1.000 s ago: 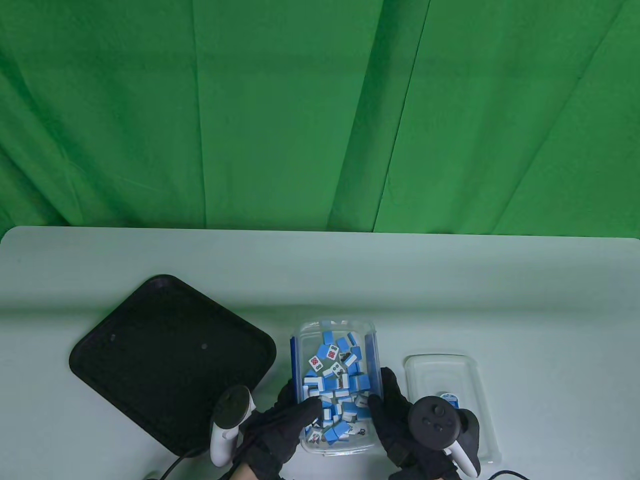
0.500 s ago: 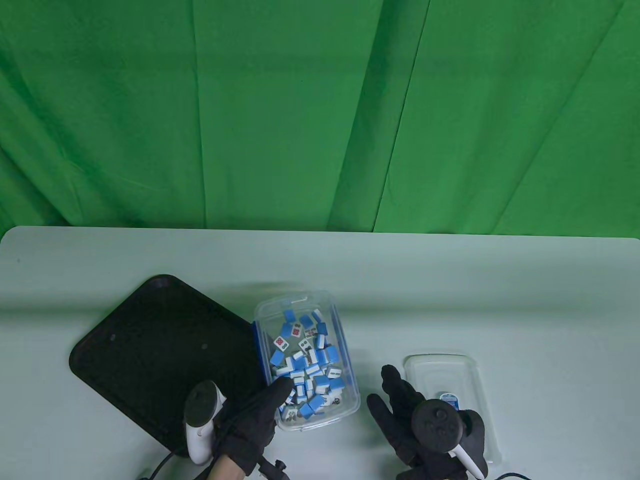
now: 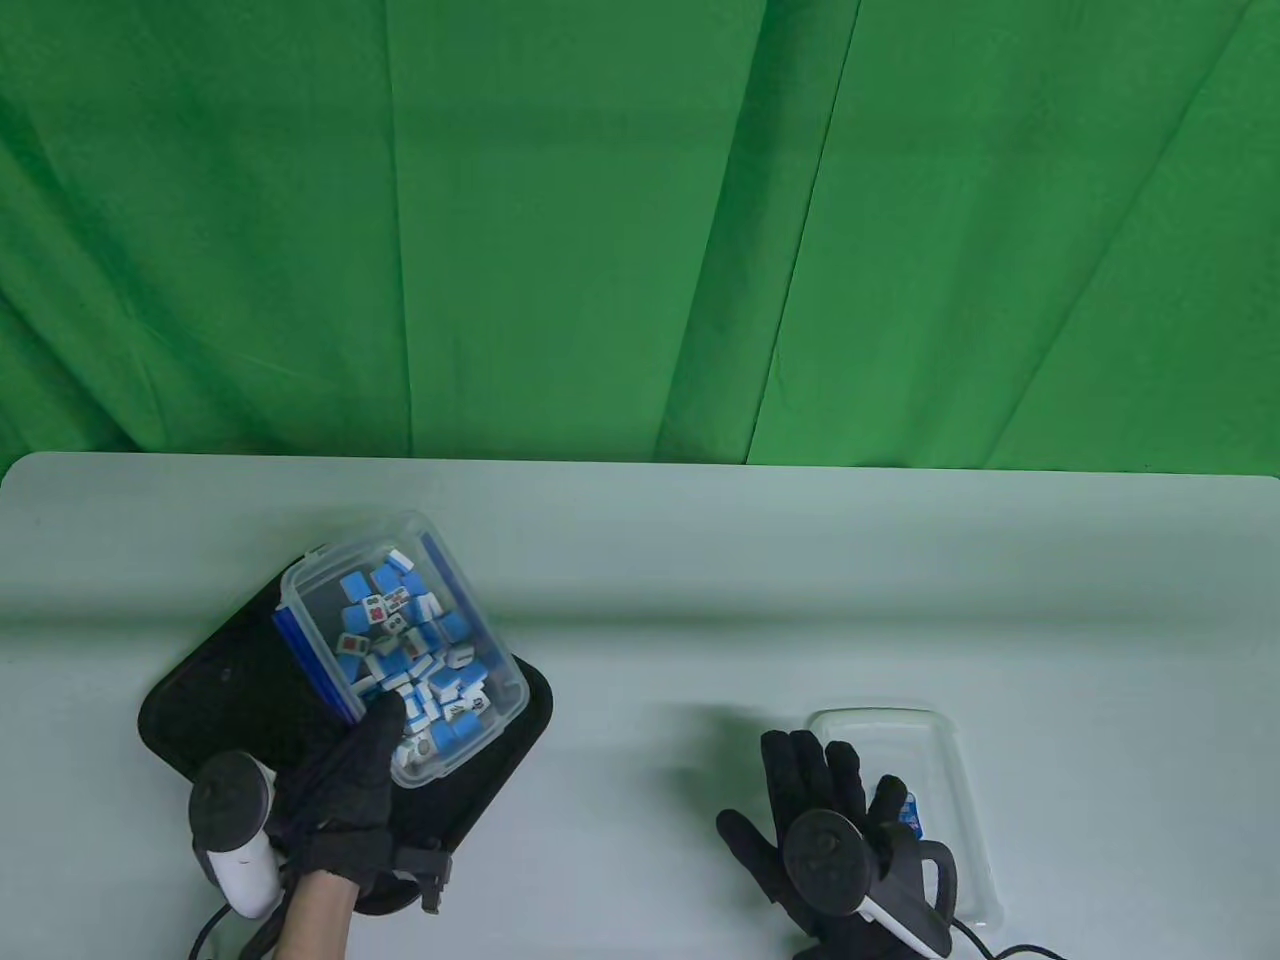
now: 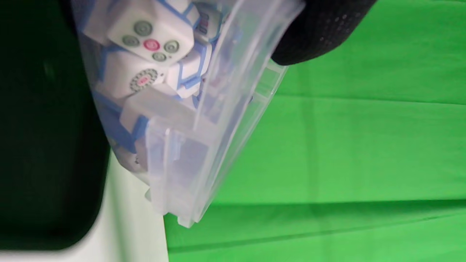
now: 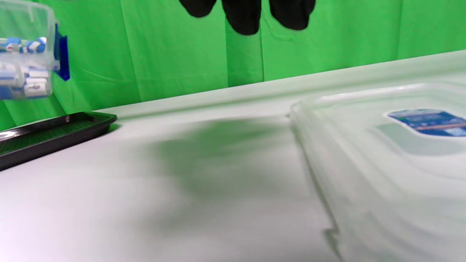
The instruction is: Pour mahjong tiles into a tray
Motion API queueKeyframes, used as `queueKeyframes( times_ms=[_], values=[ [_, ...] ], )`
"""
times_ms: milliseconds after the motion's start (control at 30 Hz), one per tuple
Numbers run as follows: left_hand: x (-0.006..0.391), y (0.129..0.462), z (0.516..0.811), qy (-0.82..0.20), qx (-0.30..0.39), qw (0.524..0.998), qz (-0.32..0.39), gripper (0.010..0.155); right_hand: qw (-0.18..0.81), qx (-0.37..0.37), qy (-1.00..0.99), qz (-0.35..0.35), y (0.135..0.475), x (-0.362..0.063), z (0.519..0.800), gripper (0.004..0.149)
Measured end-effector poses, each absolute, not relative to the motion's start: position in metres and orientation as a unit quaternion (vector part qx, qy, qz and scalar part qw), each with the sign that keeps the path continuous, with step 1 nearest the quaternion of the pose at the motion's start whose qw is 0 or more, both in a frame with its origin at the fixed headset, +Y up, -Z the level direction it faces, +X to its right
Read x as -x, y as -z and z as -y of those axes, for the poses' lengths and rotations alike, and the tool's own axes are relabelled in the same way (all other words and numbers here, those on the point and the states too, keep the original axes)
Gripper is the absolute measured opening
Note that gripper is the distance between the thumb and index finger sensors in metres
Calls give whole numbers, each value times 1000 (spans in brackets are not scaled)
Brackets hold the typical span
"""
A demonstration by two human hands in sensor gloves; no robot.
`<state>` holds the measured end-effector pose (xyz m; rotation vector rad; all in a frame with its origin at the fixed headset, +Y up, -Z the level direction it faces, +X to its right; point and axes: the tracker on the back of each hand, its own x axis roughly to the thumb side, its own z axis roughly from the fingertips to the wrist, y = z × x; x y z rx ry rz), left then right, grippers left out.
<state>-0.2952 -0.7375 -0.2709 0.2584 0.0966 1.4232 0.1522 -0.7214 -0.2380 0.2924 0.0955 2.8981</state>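
Left hand [image 3: 345,785] is gripping the near end of the clear box [image 3: 400,640], thumb hooked over the rim among the tiles, remaining fingers presumably under the base but hidden. The hand is holding the box in the air above the black tray [image 3: 200,700]; the right wrist view is showing the box [image 5: 25,54] well clear of the tray [image 5: 54,133]. Likely reason: the load is being positioned over the tray's middle so nothing spills onto the table [image 3: 700,560] when tipping begins. The mahjong tiles [image 3: 415,660] are all sitting inside the box, heaped toward the hand end at 5 o'clock; none are lying in the tray yet, so pouring is judged not started.

Right hand [image 3: 810,810] is resting spread and flat on the table at 5 o'clock of the scene, holding nothing, fingers [image 5: 247,14] hanging loose. It is lying just beside the clear lid [image 3: 930,780], partly overlapping its near-left edge; the lid is parked at the right, out of the pouring path.

Hard to make out: the left wrist view is sitting close against the box wall [image 4: 204,127], blurred, showing tile faces [image 4: 151,40] pressed to the plastic. The tray's near corner is being covered by the left wrist. The lid's label is half hidden behind the right-hand tracker [image 3: 835,865].
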Motion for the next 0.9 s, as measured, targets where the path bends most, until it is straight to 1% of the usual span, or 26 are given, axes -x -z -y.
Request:
queueKeyframes(
  times_ms=[133, 200, 333, 567, 767, 900],
  values=[
    [321, 263, 745, -605, -166, 774, -82, 98, 115, -101, -987, -43, 238, -151, 722, 86],
    [328, 259, 750, -594, -181, 776, -105, 98, 106, -101, -988, -44, 238, -151, 723, 86],
    [339, 256, 756, -563, -194, 794, -126, 98, 82, -102, -990, -44, 237, -151, 722, 86],
    [342, 253, 755, -518, -206, 818, -142, 97, 65, -103, -991, -51, 238, -149, 725, 85],
    [342, 252, 755, -505, -205, 825, -148, 97, 65, -102, -991, -53, 238, -148, 725, 85],
    [340, 251, 752, -466, -208, 847, -148, 97, 55, -98, -992, -63, 239, -148, 726, 85]
  ],
)
